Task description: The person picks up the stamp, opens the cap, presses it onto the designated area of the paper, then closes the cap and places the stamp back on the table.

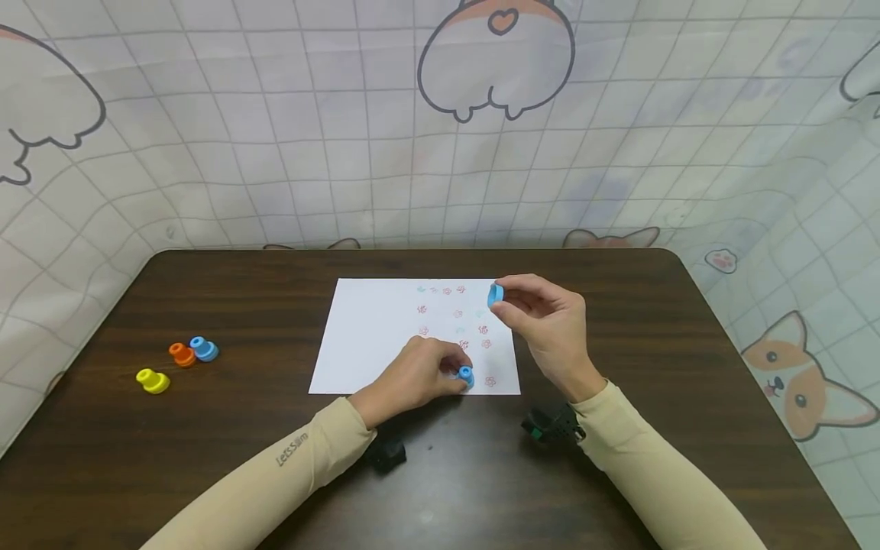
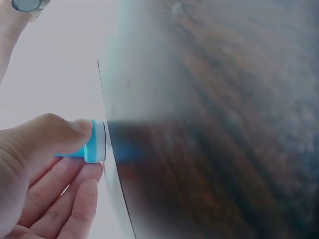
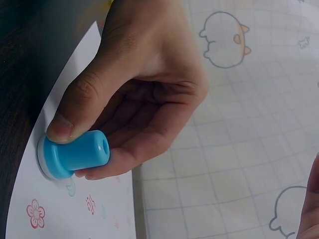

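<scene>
My left hand (image 1: 415, 374) pinches a blue toy stamp (image 1: 466, 375) by its knob, at the near edge of a white paper sheet (image 1: 364, 328). In the left wrist view the stamp (image 2: 90, 144) has its white base against the paper. The right wrist view shows the same stamp (image 3: 79, 153), gripped between thumb and fingers. Raised over the sheet's right side, my right hand (image 1: 550, 325) holds a small blue cap (image 1: 495, 295) between thumb and fingertips. Red, pink and teal prints, some of them flowers (image 3: 35, 214), mark the right half of the sheet.
On the table's left lie an orange stamp (image 1: 182, 354), another blue stamp (image 1: 204, 348) and a yellow stamp (image 1: 153, 380). A patterned curtain (image 1: 385, 153) hangs behind the dark wooden table (image 1: 227, 298). Black wrist devices (image 1: 550, 424) sit under both sleeves.
</scene>
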The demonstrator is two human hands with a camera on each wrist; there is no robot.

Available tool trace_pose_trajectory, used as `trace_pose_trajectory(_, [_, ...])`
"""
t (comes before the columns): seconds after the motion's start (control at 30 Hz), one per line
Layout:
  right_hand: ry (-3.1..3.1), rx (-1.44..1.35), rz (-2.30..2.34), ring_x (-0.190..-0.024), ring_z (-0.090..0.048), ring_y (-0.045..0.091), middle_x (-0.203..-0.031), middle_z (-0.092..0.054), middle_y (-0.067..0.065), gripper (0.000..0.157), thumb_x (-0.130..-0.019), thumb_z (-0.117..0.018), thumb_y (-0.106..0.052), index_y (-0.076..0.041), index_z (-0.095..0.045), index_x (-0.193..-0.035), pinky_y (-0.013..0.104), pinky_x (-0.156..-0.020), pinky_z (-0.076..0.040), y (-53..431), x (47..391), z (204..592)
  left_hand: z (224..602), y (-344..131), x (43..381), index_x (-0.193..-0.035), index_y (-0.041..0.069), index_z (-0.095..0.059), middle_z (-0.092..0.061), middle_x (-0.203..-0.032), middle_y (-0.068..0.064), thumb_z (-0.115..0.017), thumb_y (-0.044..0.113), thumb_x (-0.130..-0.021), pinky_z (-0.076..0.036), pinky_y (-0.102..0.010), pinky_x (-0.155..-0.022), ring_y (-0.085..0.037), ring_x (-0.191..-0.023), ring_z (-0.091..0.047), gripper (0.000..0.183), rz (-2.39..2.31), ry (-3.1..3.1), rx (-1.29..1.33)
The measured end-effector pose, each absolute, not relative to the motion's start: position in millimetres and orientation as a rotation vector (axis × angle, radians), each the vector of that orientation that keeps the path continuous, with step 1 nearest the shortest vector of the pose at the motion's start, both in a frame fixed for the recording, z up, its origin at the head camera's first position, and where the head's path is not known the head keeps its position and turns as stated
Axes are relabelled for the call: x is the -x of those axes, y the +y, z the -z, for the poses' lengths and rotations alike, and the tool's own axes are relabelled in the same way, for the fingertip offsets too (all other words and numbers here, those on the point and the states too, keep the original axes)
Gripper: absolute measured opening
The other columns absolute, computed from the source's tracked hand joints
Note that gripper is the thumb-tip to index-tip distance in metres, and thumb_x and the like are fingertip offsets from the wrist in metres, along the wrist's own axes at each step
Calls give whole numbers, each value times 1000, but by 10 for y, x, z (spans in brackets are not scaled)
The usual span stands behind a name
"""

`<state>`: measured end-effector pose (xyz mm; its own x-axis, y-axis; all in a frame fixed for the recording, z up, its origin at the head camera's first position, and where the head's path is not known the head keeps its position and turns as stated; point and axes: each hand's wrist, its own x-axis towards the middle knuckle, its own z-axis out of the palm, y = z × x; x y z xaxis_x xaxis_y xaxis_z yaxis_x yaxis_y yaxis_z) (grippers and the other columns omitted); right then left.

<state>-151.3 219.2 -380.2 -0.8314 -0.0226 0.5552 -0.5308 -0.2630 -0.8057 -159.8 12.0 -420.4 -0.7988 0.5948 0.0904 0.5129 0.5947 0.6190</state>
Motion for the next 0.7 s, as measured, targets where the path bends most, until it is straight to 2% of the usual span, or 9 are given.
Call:
trace_pose_trajectory(0.33, [-1638,-674,-2152,-90,-73,12,-105,-77,1,33,-82,-70,22,4,-76,-109,24,-86,-63,2183,1508,3798,4228,94,1550,-97,10,-80,-78,-87,2,-85,16,-85,-55,-19,-72,-5,-76,-65,14,-1101,2667,-808])
trace_pose_trajectory(0.57, [-1663,-668,-2134,-90,-73,12,-104,-78,0,34,-82,-71,20,1,-76,-110,23,-86,-63,2196,1512,3791,4240,50,1547,-97,14,-81,-78,-88,4,-86,17,-83,-56,-21,-75,-4,-78,-66,15,-1240,2653,-684])
trace_pose_trajectory(0.7, [-1694,-660,-2117,-90,-72,12,-104,-77,0,31,-83,-71,20,5,-75,-110,23,-87,-63,2196,1514,3796,4211,5,1561,-98,16,-81,-79,-90,5,-86,19,-83,-58,-22,-76,-6,-80,-69,16,-1326,2655,-646])
